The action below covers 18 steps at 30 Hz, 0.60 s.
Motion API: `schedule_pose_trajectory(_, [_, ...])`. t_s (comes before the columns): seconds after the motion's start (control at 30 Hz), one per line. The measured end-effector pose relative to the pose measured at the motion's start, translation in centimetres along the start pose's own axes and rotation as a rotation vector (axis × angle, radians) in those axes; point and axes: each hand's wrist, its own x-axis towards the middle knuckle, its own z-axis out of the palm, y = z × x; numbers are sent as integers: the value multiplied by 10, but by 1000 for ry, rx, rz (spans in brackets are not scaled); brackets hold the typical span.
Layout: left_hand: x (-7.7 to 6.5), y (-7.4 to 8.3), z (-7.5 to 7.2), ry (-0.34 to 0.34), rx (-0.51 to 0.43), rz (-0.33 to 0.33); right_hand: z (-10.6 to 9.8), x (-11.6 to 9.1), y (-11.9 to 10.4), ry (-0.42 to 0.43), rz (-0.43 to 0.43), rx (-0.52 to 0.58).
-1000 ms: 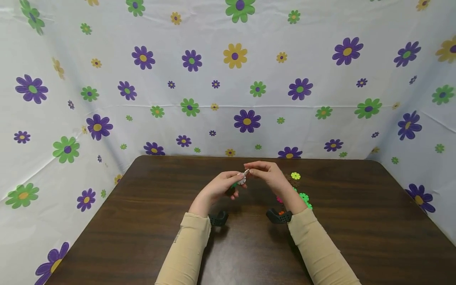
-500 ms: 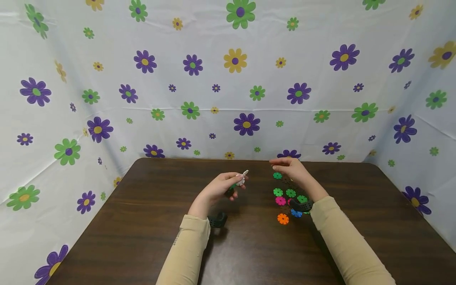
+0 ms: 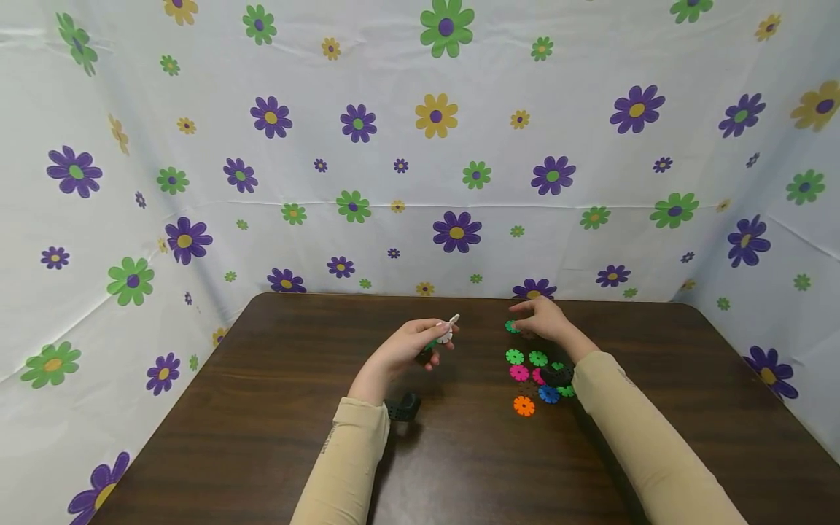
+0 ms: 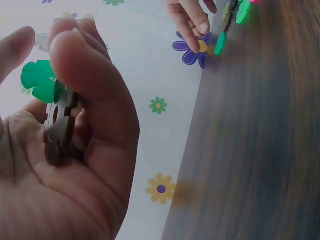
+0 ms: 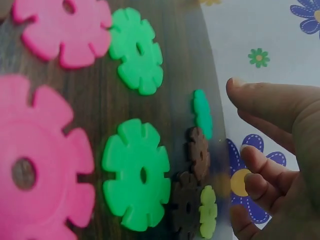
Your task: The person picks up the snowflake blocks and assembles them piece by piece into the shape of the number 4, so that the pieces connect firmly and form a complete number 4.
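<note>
My left hand (image 3: pixel 413 343) pinches a small cluster of flat, notched plastic discs joined edge to edge. A white disc (image 3: pixel 445 337) shows at its fingertips, with a second white one (image 3: pixel 454 319) sticking up on edge. From the left wrist, a green disc (image 4: pixel 40 82) and a brown disc (image 4: pixel 61 125) of that cluster stand out between thumb and palm. Over the far end of the loose discs hovers my right hand (image 3: pixel 546 319), fingers loosely spread and holding nothing. Its thumb is close to a green disc (image 3: pixel 510 327), beside a brown disc (image 5: pixel 196 167).
Several loose discs lie right of centre on the dark wooden table (image 3: pixel 262 437): orange (image 3: pixel 524 412), blue (image 3: pixel 548 399), pink (image 3: pixel 519 372) and green (image 3: pixel 515 356). A yellow-green disc (image 5: pixel 208 200) lies at the far end. A flower-print cloth (image 3: pixel 367 233) hangs behind the table.
My right hand has left the cluster and moved right, then come down close to the far discs. The left hand keeps its grip in nearly the same place.
</note>
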Motion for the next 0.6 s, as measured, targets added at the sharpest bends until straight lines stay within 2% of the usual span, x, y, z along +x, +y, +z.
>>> schedule_pose_trajectory(0.17, [-1, 1, 1, 2, 2, 4, 2, 1, 5, -41, 17, -13])
schedule_pose_trajectory(0.3, [-2, 2, 1, -2, 3, 11, 4, 1, 8, -36, -19, -83])
schedule_pose_trajectory(0.6, [-2, 2, -1, -3, -3, -1, 6, 6, 8, -19, -30, -103])
